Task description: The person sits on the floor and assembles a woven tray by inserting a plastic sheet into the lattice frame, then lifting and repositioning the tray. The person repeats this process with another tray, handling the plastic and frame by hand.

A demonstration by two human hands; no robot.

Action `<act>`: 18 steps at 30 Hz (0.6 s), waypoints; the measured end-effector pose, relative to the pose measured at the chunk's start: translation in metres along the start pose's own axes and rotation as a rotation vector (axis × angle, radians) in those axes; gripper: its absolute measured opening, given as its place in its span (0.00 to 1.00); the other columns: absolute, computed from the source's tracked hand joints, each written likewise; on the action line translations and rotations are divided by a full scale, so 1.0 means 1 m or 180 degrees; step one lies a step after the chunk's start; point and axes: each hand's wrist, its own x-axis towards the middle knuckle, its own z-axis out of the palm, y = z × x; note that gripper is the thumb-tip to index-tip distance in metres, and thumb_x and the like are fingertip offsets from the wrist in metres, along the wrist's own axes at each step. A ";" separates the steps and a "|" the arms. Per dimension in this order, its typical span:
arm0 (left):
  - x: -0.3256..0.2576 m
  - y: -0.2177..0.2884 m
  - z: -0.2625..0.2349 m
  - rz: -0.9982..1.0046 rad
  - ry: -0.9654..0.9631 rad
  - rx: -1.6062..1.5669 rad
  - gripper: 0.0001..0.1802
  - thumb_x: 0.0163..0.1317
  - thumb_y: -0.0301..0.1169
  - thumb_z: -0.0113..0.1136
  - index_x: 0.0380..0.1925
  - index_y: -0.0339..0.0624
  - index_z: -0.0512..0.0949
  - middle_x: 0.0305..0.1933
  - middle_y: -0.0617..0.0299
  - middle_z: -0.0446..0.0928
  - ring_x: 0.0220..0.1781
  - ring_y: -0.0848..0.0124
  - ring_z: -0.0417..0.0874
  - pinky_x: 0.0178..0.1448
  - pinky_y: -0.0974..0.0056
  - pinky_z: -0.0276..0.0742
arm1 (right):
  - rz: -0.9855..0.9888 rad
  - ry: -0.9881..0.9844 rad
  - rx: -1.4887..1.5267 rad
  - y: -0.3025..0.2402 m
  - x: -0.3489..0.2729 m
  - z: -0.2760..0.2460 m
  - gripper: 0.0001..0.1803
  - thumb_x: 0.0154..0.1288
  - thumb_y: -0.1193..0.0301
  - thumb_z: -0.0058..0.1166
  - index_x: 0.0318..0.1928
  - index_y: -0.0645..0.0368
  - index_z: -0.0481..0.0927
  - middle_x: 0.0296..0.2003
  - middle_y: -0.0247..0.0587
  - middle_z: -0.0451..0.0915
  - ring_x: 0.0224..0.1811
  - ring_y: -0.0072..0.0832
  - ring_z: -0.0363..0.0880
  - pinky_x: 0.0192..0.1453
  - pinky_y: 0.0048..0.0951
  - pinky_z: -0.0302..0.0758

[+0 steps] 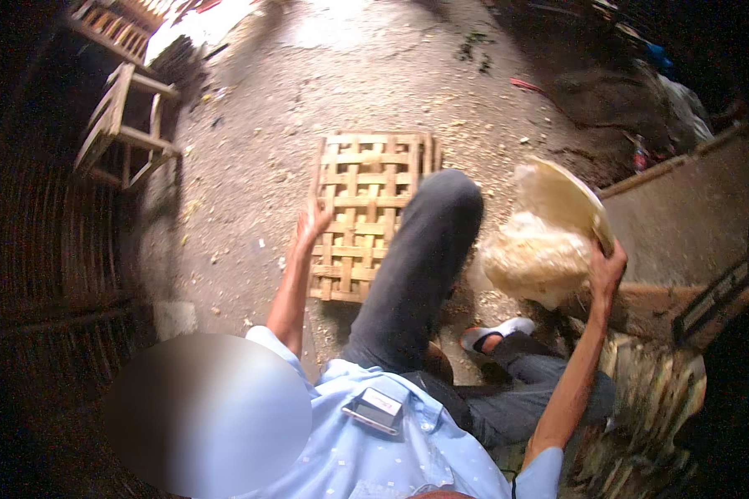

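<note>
A woven bamboo crate (pixel 373 201) with an open lattice top lies on the ground in front of me, yellowish material showing through its gaps. My left hand (pixel 314 218) grips its left edge, some fingers hidden along the side. My bent knee covers part of the crate's right side. Off to the right, my right hand (pixel 609 268) is closed on the rim of a tilted, pale, round basin-like thing (pixel 576 193). Against it is a clear plastic bag (pixel 534 258) with yellowish contents that I cannot make out.
A wooden stool-like frame (pixel 133 125) stands at the far left beside a slatted wall (pixel 62 249). Scattered bits cover the dirt floor (pixel 250 150). To the right are a low partition (pixel 682 216) and a bottle (pixel 640 154). Ridged, pale material (pixel 657 382) lies near my right arm.
</note>
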 end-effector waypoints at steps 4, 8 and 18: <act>-0.059 -0.158 0.043 -0.0133 0.0625 0.0881 0.33 0.54 0.49 0.72 0.52 0.36 0.81 0.44 0.41 0.83 0.50 0.47 0.85 0.55 0.47 0.80 | 0.0347 -0.0123 -0.0016 0.019 -0.007 0.013 0.18 0.67 0.69 0.63 0.53 0.67 0.84 0.47 0.53 0.88 0.49 0.44 0.87 0.55 0.41 0.78; -0.084 -0.129 0.054 -0.0923 0.0936 0.0747 0.44 0.48 0.54 0.75 0.59 0.35 0.74 0.62 0.40 0.76 0.67 0.44 0.75 0.70 0.46 0.72 | 0.0041 -0.0069 -0.0180 0.024 -0.001 0.005 0.17 0.68 0.68 0.62 0.52 0.68 0.84 0.46 0.52 0.88 0.49 0.44 0.86 0.55 0.42 0.77; -0.088 -0.166 0.031 -0.0691 0.1136 0.0054 0.26 0.54 0.48 0.69 0.40 0.33 0.85 0.44 0.38 0.85 0.50 0.46 0.87 0.56 0.47 0.81 | -0.0519 -0.0229 0.0412 -0.066 0.026 0.017 0.19 0.70 0.70 0.60 0.55 0.70 0.81 0.45 0.52 0.87 0.48 0.38 0.84 0.56 0.42 0.77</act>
